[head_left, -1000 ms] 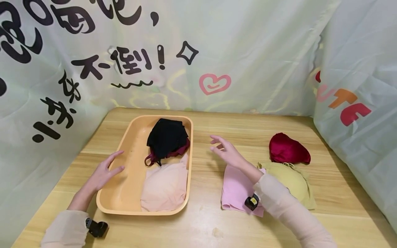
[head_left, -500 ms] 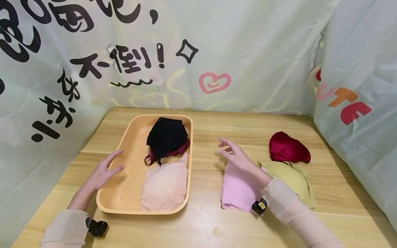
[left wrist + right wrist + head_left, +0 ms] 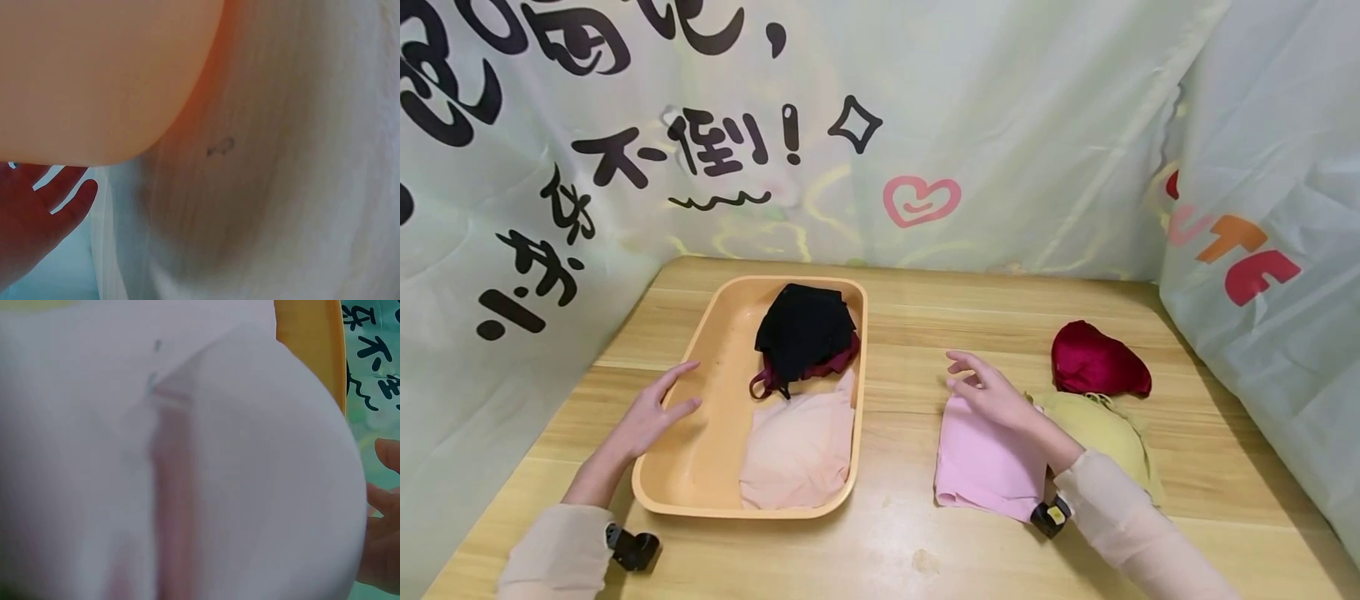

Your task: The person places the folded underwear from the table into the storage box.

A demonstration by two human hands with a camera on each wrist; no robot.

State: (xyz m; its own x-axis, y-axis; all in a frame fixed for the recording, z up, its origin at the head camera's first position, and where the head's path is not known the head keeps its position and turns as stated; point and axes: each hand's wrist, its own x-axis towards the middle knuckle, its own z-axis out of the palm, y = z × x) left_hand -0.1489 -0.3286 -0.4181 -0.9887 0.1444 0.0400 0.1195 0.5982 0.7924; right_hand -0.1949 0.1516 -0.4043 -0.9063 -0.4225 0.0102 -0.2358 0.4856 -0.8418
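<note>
My left hand (image 3: 651, 417) is at the left rim of an orange plastic tray (image 3: 696, 454), fingers spread and nothing held. In the left wrist view its fingers (image 3: 78, 203) show beyond the tray's wall (image 3: 94, 75). My right hand (image 3: 996, 400), fingers loosely bent, hangs over the far end of a folded pink garment (image 3: 977, 471) and holds nothing. That pink fabric (image 3: 269, 462) fills most of the right wrist view. Inside the tray, a black bra (image 3: 805, 329) lies on a maroon one (image 3: 842, 360), with a pale pink bra (image 3: 797, 454) in front.
Right of the pink garment lies a yellow bra (image 3: 1101, 433), partly behind my right forearm. A dark red bra cup (image 3: 1093, 358) sits behind it. White printed curtains (image 3: 1022, 150) stand around the back and sides of the wooden table (image 3: 895, 558).
My right hand has drifted rightward and toward me, from beside the pink garment's far edge to above it. My left hand and the bras stay where they were.
</note>
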